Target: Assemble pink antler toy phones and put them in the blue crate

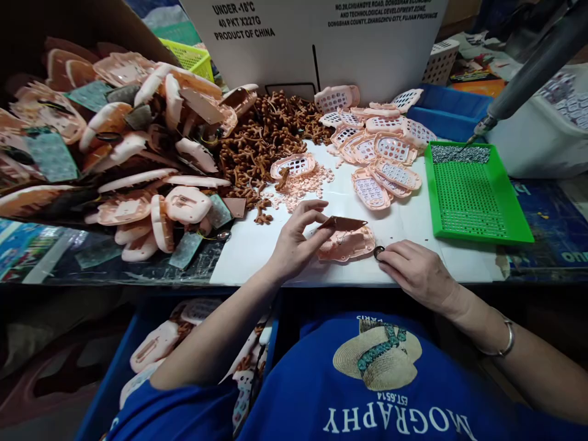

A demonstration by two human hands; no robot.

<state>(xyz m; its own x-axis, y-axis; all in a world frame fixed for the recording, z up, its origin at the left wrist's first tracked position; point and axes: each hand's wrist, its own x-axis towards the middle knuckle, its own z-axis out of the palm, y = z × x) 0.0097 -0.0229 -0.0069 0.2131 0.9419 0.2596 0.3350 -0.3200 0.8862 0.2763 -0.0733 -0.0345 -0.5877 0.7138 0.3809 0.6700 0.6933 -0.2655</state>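
Note:
Between my hands, on the white work surface, lies a pink plastic shell half (345,245) with its inner side up. My left hand (298,240) pinches the edge of a thin brown circuit board (343,224), tilted above the shell. A small round black speaker-like part (378,252) is between the thumb and fingers of my right hand (413,269), just right of the shell. Thin wires show faintly near the board. Beyond my left hand sit small pink button pieces (301,195) and a pink shell with a perforated face (294,165).
Shells with boards are heaped in a box at left (124,205). Brown branching parts (257,138) lie behind. Perforated shells (395,149) are stacked at back right. A green tray (480,202) holds screws, beneath an electric screwdriver (519,79). A blue bin (113,367) sits below the table edge.

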